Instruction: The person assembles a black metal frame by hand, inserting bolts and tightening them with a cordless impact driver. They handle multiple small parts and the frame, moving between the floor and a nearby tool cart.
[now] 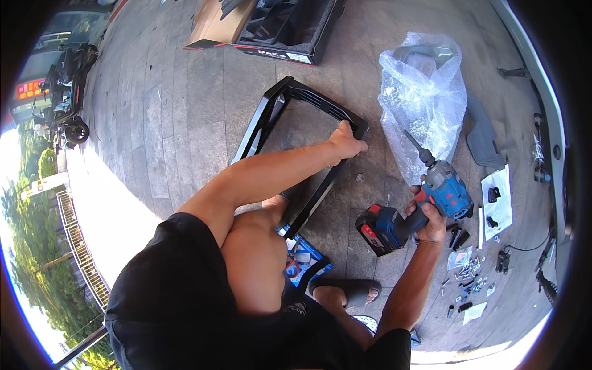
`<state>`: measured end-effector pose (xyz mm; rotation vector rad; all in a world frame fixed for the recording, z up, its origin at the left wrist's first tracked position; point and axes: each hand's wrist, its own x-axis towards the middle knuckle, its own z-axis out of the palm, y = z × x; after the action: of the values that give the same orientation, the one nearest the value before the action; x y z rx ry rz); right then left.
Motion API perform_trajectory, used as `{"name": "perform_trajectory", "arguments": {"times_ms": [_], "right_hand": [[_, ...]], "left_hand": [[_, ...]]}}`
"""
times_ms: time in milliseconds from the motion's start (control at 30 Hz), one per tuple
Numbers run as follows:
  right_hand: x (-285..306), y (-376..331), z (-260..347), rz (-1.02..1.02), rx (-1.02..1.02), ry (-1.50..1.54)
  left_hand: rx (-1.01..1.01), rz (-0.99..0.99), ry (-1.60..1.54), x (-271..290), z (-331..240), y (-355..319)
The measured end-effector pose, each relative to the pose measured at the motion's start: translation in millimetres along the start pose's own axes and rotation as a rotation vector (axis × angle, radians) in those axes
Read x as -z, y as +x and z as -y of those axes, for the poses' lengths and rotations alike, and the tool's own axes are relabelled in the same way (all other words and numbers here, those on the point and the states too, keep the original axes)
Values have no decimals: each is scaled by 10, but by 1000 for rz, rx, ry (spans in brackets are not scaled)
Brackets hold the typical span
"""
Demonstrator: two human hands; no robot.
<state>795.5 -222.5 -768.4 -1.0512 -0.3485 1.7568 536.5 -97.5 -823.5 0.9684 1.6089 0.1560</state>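
A black rectangular metal frame [317,98] rests on the paving in front of me, angled to the right, its near end close to my leg. My left hand [348,145] is closed over the frame's right corner, with some fingers hidden behind the bar. In my right hand [433,227] is a blue and black cordless impact driver [451,192], gripped by its handle. Its long socket bit points up and left toward a clear bubble-wrap bag [419,92]. The red and black battery [377,233] sits at the handle's lower left end.
An opened box [277,54] with foam lies at the far side. Right of me are a grey curved panel [484,140], a white sheet [497,200] with small black parts, and scattered bolts [472,269]. Red-handled pliers [293,267] lie by my feet. A vehicle body [552,105] borders the right.
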Motion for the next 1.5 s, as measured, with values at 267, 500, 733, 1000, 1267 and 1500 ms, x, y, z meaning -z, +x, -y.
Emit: {"name": "perform_trajectory", "arguments": {"times_ms": [267,500,733,1000,1267,1500], "right_hand": [[-461,24,349,56,-3,-168],[-1008,-497,796,-37,-46,-384],[-2199,-1650,955,-103,-47,-786],[-3747,-1993,413,-319,0,-262],[-4762,-2118,-293,-350,269,17],[-4510,-1738,-369,-621,485,-322]], "left_hand": [[-334,-163,287,513,288,-268],[4,35,-179,1988,195,-1040],[77,449,-218,2420,-512,-2272],[-225,945,71,1961,-1075,-3479],[-6,706,-34,2626,-949,-3722],[-80,683,-285,3450,-757,-2981]]}}
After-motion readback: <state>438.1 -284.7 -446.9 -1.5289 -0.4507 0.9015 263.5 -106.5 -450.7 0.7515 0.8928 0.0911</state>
